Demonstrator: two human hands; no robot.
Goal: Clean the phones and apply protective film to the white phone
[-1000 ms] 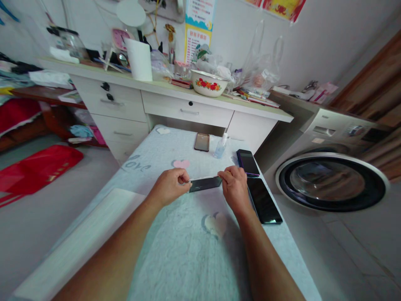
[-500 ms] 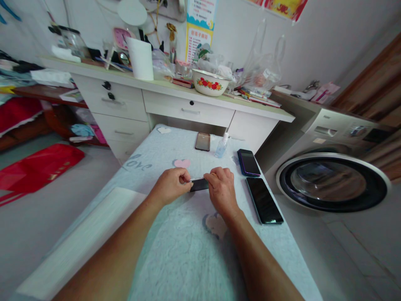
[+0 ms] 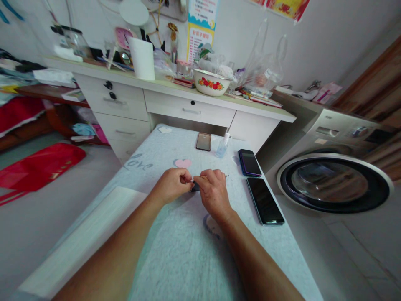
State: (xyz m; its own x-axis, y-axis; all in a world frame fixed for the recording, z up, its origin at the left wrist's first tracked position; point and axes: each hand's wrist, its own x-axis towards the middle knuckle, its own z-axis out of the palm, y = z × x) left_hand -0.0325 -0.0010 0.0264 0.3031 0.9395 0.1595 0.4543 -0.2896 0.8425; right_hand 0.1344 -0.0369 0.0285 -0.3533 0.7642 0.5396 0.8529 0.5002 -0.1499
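A dark, flat, phone-like object (image 3: pixel 195 187) lies at the middle of the cloth-covered table (image 3: pixel 169 251), mostly hidden under my hands. My left hand (image 3: pixel 175 184) is closed in a pinch at its left end. Across the top of it reaches my right hand (image 3: pixel 214 190), thumb and forefinger pinched close to the left fingertips. Something small and pale shows between the fingertips, too small to name. A thin silvery tip (image 3: pixel 227 176) sticks out beyond my right knuckles.
Two phones, one (image 3: pixel 249 162) behind the other (image 3: pixel 265 201), lie along the table's right edge. Farther back are a spray bottle (image 3: pixel 222 145) and a brown phone case (image 3: pixel 203 141). A long white strip (image 3: pixel 84 238) lies at left. A washing machine (image 3: pixel 328 159) stands at right.
My right hand has slid left along the dark object, covering more of it and closing on my left fingertips. The silvery tip now shows at its right. My left hand stays put.
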